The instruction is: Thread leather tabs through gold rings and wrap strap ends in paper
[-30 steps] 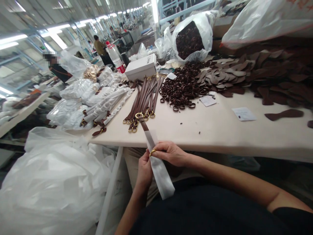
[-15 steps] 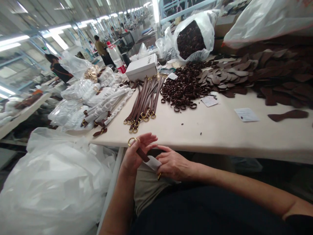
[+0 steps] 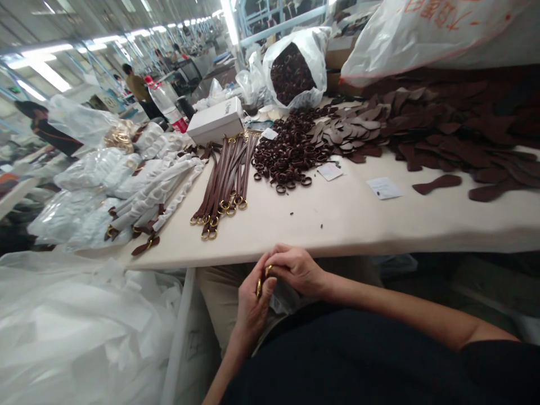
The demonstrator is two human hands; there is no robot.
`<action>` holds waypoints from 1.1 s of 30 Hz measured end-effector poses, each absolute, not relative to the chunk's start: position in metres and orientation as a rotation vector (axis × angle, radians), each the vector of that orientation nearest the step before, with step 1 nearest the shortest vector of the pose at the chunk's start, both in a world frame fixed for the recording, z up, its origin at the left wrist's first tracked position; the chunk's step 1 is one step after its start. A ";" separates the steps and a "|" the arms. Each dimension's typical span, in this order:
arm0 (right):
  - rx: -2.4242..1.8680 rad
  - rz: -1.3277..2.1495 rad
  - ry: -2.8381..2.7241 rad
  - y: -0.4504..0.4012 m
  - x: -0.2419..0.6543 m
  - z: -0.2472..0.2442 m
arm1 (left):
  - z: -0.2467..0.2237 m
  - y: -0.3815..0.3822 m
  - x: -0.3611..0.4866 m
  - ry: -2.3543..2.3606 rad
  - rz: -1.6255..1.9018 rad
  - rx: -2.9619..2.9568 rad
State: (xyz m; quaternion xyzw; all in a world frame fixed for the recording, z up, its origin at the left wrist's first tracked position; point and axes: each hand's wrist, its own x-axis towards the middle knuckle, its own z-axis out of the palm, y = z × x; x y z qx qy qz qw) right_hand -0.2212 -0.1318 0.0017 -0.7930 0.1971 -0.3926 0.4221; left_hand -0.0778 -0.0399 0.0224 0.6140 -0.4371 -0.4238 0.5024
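Sheeting [image 3: 84, 332], white and crumpled, bulges well to the left of the grip, below the edge of the table [image 3: 350, 208]. Above it, still left of the hands, lie white-wrapped straps [image 3: 156, 188], and a brown tab [image 3: 145, 246] with a gold ring rests near the table edge. Farther back stands a tilted-looking bottle [image 3: 166, 104] with a red cap, just beside a white box [image 3: 216, 120]. Brown straps [image 3: 221, 177] lie bundled up and left of the grip, their gold ring ends pointing toward the person.

Left hand [image 3: 253, 295] is closed, a gold ring [image 3: 259, 288] showing between thumb and fingers. Touching it, the right hand [image 3: 301, 273] pinches narrowly at another gold ring [image 3: 268, 271]. Whatever joins the two rings is hidden by the fingers. White film [image 3: 284, 298] shows just below the right hand; how it is held cannot be told.

Beyond the grip and slightly right, small brown loops [image 3: 291, 149] are heaped, with an open plastic bag [image 3: 318, 67] of more loops behind. Farther right come two paper slips [image 3: 385, 188], then a broad pile of flat brown pieces [image 3: 447, 124], one separate piece [image 3: 437, 184] lying at its front.
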 end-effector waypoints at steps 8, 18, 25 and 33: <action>-1.406 -0.823 0.633 -0.137 -0.220 0.013 | 0.004 -0.038 -0.094 -1.145 -1.106 1.567; -1.492 -0.395 0.628 -0.116 -0.225 0.006 | 0.011 -0.041 -0.083 -0.758 -0.941 1.490; -1.210 -0.344 0.525 -0.106 -0.218 -0.006 | 0.003 -0.046 -0.073 -0.499 -0.929 1.310; -1.589 -0.143 0.652 -0.105 -0.219 -0.010 | 0.004 -0.054 -0.065 -0.114 -1.138 1.179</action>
